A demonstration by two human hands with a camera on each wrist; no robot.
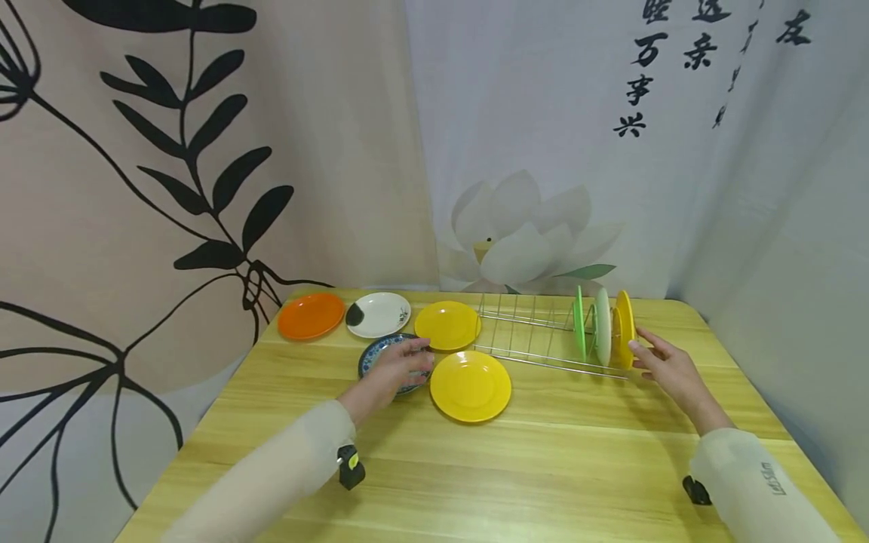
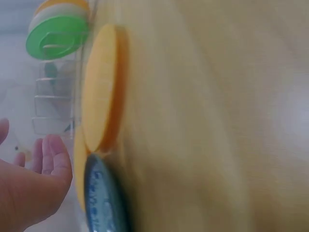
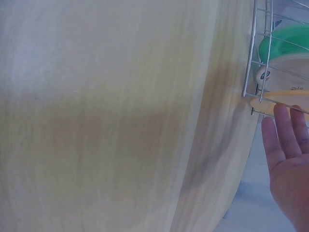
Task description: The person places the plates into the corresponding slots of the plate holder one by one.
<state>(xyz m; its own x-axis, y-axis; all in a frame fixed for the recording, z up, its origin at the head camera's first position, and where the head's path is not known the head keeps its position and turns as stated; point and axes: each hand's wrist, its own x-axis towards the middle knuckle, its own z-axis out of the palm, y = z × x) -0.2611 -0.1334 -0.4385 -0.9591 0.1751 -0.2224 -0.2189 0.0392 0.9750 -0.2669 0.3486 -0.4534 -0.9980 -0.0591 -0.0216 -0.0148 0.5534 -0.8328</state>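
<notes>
My left hand (image 1: 390,373) hovers over a blue-and-white patterned plate (image 1: 370,357), its fingers extended and holding nothing. In the left wrist view that plate (image 2: 99,200) lies flat below the fingers. On the right, my right hand (image 1: 668,369) is at the outer side of a yellow plate (image 1: 624,332) standing upright in a wire dish rack (image 1: 543,361). Its fingers are nearly straight, with the tips at the plate's edge. Beside that plate, a white plate (image 1: 603,328) and a green plate (image 1: 578,324) also stand in the rack.
Two yellow plates (image 1: 471,386) lie flat left of the rack, one behind the other. Farther left at the back are a white plate with a dark patch (image 1: 383,315) and an orange plate (image 1: 311,316). A printed curtain (image 1: 339,151) hangs behind the wooden table (image 1: 543,460).
</notes>
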